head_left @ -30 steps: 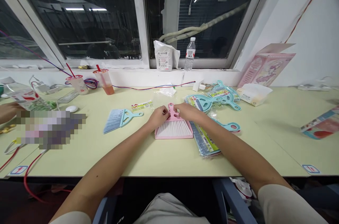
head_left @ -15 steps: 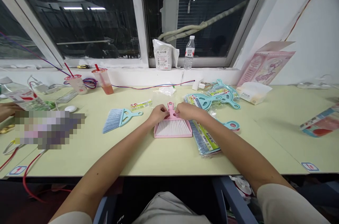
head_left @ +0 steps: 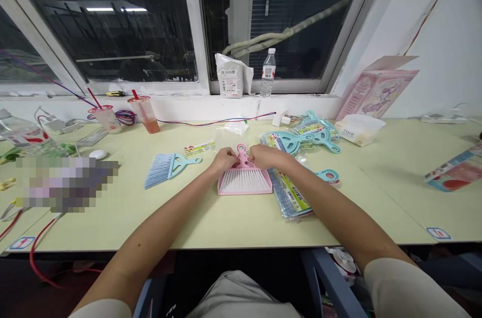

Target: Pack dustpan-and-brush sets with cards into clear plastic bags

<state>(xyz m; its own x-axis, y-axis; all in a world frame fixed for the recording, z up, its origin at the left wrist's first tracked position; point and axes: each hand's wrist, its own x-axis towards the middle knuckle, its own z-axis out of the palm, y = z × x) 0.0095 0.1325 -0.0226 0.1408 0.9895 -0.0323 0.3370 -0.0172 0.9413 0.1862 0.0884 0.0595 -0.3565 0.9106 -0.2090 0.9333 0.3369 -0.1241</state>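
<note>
A: Left of centre?
B: Light-blue hand brush [head_left: 160, 170], bristles to frame left
A: Mid-frame?
B: Left hand [head_left: 225, 159] pinching the left side of the pink handle [head_left: 241, 149]; pink dustpan [head_left: 244, 193] on the table [head_left: 211, 227], white-bristled brush [head_left: 244, 180] nested in it; right hand [head_left: 268, 156] pinching the handle's right side, grip partly hidden
A: Right of centre?
B: Plastic-wrapped blue brush sets [head_left: 289, 195], beside the dustpan

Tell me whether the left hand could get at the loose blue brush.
Probably yes: the loose blue brush lies left of the left hand, its handle pointing that way, with nothing visible between them. The hand is at the pink brush, so it would have to leave that first.
</note>
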